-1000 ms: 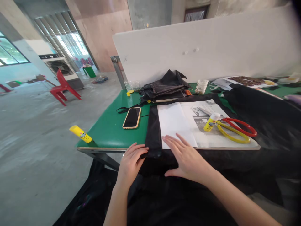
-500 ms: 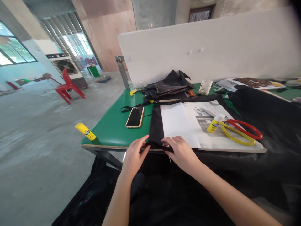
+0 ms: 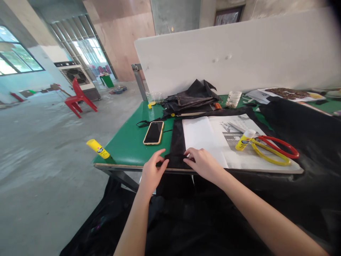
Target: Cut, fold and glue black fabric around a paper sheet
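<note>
A strip of black cloth (image 3: 178,137) lies along the left side of an open book (image 3: 198,138), its near end folded over at the table's front edge. My left hand (image 3: 153,171) has thumb and fingers at the left corner of that fold, pinching it. On the fold's right end my right hand (image 3: 204,163) closes its fingertips, with the wrist over the book's lower edge. Scissors with red and yellow handles (image 3: 278,144) and a yellow glue stick (image 3: 243,141) rest on the book's right page.
A phone (image 3: 153,133) lies on the green tabletop (image 3: 125,137). A second yellow glue stick (image 3: 98,148) sits at the left corner. Behind are a heap of black material (image 3: 191,97), a clear cup (image 3: 233,99) and a white board (image 3: 226,57). More black cloth (image 3: 298,121) covers the right side.
The near end of the black cloth has been turned up farther onto the table and now lies flatter. Both hands have shifted slightly away from me with it.
</note>
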Tool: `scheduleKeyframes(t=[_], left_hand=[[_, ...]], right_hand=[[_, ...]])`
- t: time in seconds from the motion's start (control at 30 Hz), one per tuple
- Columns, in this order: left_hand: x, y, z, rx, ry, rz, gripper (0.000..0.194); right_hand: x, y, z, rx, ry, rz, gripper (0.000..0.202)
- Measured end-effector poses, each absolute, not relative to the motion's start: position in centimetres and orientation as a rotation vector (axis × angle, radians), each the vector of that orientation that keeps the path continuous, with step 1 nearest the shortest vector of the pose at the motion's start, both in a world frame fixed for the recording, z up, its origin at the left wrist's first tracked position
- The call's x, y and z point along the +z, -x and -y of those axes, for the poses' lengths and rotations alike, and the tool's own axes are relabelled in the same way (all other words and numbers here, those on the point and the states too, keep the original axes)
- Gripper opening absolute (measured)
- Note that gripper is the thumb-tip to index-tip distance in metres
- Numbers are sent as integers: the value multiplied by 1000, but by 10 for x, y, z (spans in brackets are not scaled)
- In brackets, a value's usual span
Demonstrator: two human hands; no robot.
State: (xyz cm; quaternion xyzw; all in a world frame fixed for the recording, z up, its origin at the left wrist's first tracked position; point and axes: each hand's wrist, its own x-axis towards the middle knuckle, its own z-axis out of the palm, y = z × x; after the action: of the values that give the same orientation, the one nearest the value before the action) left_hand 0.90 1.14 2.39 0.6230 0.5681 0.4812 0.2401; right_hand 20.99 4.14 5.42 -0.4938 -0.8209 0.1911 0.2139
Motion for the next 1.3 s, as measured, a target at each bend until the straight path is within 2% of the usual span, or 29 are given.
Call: scheduleKeyframes(t=[0.23,0.5,0.63,0.77,0.87,0.97,1.1,1.2,1.3], left_hand=[[20,-8,-18,1226,-1876,-1603,37],[15,-12,-28,1054,-2341,-1793,36],[18,-20,-19,1168,-2448,-1988,30],[16,-34,-2,1305,-2633,-1819,29],[7,-43,7,1088,-2817,-1643,38],[-2,-47,9,851,-2887,-1653,43],[-3,-46,11,781,-2877,-1747,44],[-2,-46,12,780,-2882,-1789,43],[-4,-45,13,757,-2886,-1810,43]], right_hand=[[55,-207,-45,510,1437,2278,15],[52,-202,-49,475,1523,2277,25],[49,-201,-52,474,1547,2289,27],[47,-200,-54,445,1554,2313,28],[48,-199,-53,399,1574,2329,28],[51,-198,-51,292,1632,2334,28],[56,-205,-51,110,1669,2338,32],[53,-215,-50,-12,1558,2374,26],[41,-222,-42,-259,1074,2506,21]])
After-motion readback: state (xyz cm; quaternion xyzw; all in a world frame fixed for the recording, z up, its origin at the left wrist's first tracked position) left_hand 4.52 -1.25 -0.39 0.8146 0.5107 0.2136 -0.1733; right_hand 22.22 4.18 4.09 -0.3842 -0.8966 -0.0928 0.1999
